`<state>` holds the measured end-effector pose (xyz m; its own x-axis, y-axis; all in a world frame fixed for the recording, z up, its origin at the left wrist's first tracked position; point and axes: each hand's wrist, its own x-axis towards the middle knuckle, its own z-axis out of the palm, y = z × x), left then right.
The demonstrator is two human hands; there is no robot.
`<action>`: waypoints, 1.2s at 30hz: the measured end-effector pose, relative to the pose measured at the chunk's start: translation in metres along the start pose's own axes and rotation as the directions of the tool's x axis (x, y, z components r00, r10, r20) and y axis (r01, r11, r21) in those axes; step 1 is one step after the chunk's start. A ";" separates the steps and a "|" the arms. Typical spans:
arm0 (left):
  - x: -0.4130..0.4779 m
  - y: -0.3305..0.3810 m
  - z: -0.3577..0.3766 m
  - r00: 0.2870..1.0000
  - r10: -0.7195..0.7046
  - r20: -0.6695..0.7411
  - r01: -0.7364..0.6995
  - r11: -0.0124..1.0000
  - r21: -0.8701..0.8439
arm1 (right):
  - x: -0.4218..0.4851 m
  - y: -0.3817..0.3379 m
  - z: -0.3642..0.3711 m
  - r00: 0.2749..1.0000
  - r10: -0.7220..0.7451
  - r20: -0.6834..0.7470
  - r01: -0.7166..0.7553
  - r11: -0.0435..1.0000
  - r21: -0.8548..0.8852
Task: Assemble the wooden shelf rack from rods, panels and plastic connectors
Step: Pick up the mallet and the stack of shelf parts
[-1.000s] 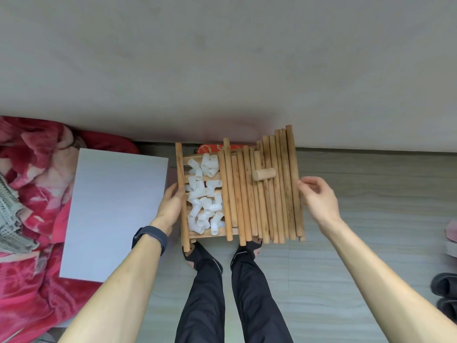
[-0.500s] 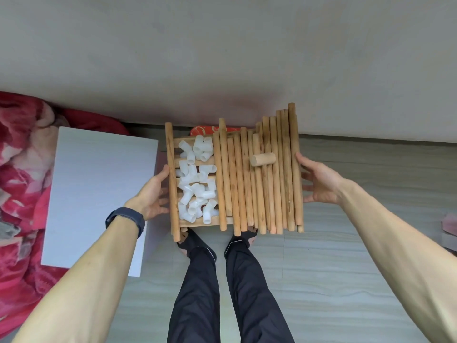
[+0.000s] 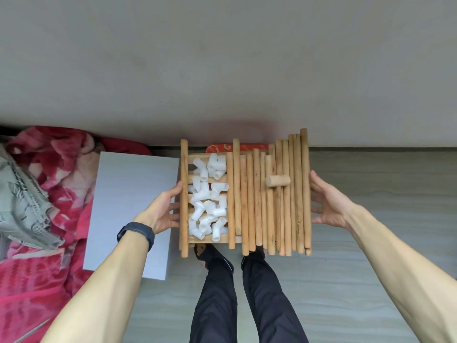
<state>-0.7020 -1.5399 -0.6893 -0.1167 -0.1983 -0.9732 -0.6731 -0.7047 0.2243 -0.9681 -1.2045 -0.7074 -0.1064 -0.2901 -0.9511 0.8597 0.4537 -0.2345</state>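
Slatted wooden panel (image 3: 210,240) held in the air over the floor (image 3: 371,194), in front of the person's legs (image 3: 217,293). Long rods (image 3: 284,206) lie side by side across its right half, one short rod piece (image 3: 277,180) crosswise on top. White plastic connectors (image 3: 207,199) are piled on the left half, and a single rod (image 3: 184,199) lies along the left edge.

Left hand (image 3: 160,211): thumb against that edge rod, fingers fairly straight, tips hidden under the panel. Right hand (image 3: 329,204): fingers spread wide and straight, tips touching the outermost rod at the right edge.

Dark wristband (image 3: 136,232) on the left wrist. White board (image 3: 131,209) just left of the panel, lying on a red blanket (image 3: 61,164). Grey wall (image 3: 222,70) beyond.
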 end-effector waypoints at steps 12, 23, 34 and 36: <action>-0.148 -0.006 -0.004 0.996 0.067 0.052 -0.071 0.993 0.089 | -0.169 0.024 0.019 0.988 -0.122 -0.097 0.120 0.992 -0.024; -0.233 -0.045 0.002 0.974 0.114 0.195 -0.178 0.919 0.353 | -0.294 0.155 0.009 0.940 -0.216 -0.264 0.253 0.960 0.117; -0.293 -0.110 0.110 0.935 0.063 0.349 -0.303 0.655 0.692 | -0.394 0.379 -0.032 0.891 -0.175 -0.420 0.385 0.782 0.491; -0.305 -0.132 0.147 0.925 0.045 0.377 -0.332 0.574 0.749 | -0.411 0.421 -0.044 0.881 -0.148 -0.450 0.402 0.734 0.547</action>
<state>-0.6854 -1.2865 -0.4293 -0.4131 0.0416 -0.9097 -0.8940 0.1717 0.4138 -0.5842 -0.8569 -0.4246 -0.4454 0.0567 -0.8935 0.8615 -0.2445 -0.4449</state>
